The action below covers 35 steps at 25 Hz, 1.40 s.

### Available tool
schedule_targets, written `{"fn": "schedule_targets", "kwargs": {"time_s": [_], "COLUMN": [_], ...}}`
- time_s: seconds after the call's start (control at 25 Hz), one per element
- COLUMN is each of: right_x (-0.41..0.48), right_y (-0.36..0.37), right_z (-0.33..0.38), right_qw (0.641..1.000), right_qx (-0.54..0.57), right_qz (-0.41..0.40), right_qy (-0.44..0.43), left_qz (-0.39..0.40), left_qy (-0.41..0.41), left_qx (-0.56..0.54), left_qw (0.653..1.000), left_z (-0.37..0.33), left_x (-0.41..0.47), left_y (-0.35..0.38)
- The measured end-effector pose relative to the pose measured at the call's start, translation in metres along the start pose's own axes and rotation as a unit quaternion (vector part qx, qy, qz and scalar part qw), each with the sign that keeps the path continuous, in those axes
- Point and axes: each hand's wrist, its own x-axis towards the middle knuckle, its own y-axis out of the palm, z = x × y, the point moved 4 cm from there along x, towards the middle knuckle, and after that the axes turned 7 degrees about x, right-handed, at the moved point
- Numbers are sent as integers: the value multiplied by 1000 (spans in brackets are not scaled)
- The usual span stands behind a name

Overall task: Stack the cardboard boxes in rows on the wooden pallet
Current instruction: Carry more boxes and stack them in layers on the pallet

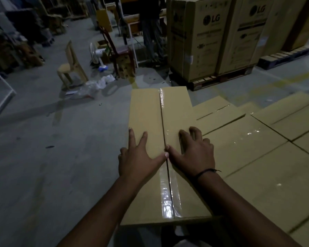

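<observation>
A long taped cardboard box (146,113) lies in front of me at the left end of the stack, its top higher than the neighbours. My left hand (137,157) lies flat on its left flap with fingers spread. My right hand (194,152) presses on its right flap, fingers spread and slightly bent, thumbs meeting at the taped seam. To the right, several more taped cardboard boxes (257,157) sit side by side in rows. The wooden pallet under them is hidden.
Bare concrete floor (52,148) spreads to the left. Tall LG cartons (212,38) stand on a pallet behind. A plastic chair (70,66), a small fan (96,54), plastic wrap litter (96,84) and a standing person (150,27) are farther back.
</observation>
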Motion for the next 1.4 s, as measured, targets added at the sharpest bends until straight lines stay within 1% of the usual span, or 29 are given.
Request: {"fn": "schedule_targets", "kwargs": {"time_s": [0.16,0.28,0.44,0.64,0.84,1.0,1.08,1.28,1.4], "right_x": [108,183,254,340,440,529,568,635,665], "right_y": [15,23,26,45,80,107,120,137,138], "right_z": [1,-9,-23,-51,-68,-74,-80,-90,-99], "right_qw": [998,996,992,978,960,936,924,891,878], "right_qx": [5,8,-17,-55,-60,-84,-75,-74,-84], "right_qz": [-32,-40,-70,-106,-146,-190,-204,-208,-218], "right_qy": [46,75,106,169,231,283,314,397,418], "left_qz": [8,11,15,47,51,64,59,98,113], "left_qy": [44,80,122,193,275,346,382,439,474], "left_qx": [29,34,23,9,9,21,38,44,39], "left_qw": [999,996,992,980,960,936,921,892,873], "left_z": [-26,-49,-83,-121,-154,-183,-199,-240,-264], "left_x": [121,208,291,402,533,646,696,781,818], "left_y": [-19,-27,-21,-2,15,23,26,39,48]}}
